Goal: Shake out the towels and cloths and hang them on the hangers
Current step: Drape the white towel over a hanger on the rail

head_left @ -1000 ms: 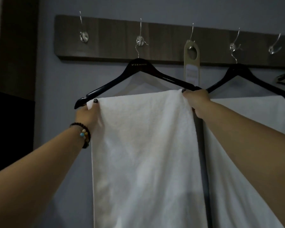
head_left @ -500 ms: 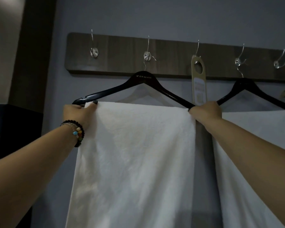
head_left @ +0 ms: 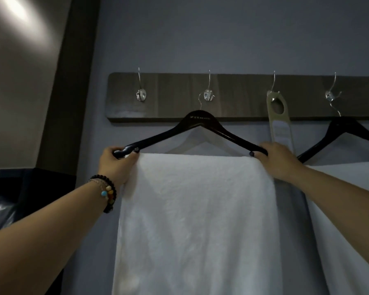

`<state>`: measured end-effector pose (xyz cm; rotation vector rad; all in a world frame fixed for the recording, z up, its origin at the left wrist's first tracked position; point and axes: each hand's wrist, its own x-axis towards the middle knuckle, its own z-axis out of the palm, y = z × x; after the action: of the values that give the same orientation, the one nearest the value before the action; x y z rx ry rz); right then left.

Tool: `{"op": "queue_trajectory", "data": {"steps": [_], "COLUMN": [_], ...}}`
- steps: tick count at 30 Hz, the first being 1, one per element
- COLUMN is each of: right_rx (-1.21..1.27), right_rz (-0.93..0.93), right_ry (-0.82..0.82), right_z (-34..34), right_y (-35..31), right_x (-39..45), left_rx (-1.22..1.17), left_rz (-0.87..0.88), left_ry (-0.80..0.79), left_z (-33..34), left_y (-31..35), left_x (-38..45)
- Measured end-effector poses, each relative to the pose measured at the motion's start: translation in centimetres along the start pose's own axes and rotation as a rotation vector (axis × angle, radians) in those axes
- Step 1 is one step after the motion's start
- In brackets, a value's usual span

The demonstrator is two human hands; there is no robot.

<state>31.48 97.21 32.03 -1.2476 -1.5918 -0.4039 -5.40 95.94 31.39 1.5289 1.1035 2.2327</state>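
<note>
A white towel point(head_left: 197, 213) hangs flat over the lower bar of a black hanger point(head_left: 197, 123), which is hooked on the second metal hook point(head_left: 208, 95) of a dark wooden wall rail point(head_left: 168, 99). My left hand point(head_left: 116, 165) grips the hanger's left tip and the towel's top left corner. My right hand point(head_left: 279, 161) pinches the towel's top right corner at the hanger's right tip. A second black hanger point(head_left: 347, 129) on the right carries another white towel point(head_left: 349, 209), partly hidden by my right arm.
A beige door-hanger tag point(head_left: 280, 128) dangles from the third hook between the two hangers. The first hook point(head_left: 141, 95) on the rail is bare. A dark cabinet or bin point(head_left: 30, 188) stands at the left below a dark door frame point(head_left: 70, 81).
The view has tilted so the rail sits lower in frame. Both hands have spread the towel wider along the hanger bar, and its top edge now lies straight and level.
</note>
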Motion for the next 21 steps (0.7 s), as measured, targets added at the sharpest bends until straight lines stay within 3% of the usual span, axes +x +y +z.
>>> {"op": "queue_trajectory", "data": {"steps": [7,11,16,21], "right_rx": [-0.099,-0.13,-0.059,-0.063], "right_rz": [-0.174,-0.201,-0.117,-0.113], "right_ry": [0.188,0.148,0.009,0.044], "right_z": [-2.5,-1.5,1.5,2.9], "right_y": [-6.4,-10.4,-10.3,-9.8], "right_x": [3.5,4.2,3.6,3.2], "left_rx": [-0.04,0.02,0.173,0.199], "left_rz": [0.051,0.082,0.11,0.087], "left_ry": [0.131,0.226,0.177,0.17], "left_z": [-3.8,-7.3,-9.1,-8.5], "left_y": [2.7,2.5,1.6,1.6], "left_x": [1.9,2.5,2.0,1.6]}}
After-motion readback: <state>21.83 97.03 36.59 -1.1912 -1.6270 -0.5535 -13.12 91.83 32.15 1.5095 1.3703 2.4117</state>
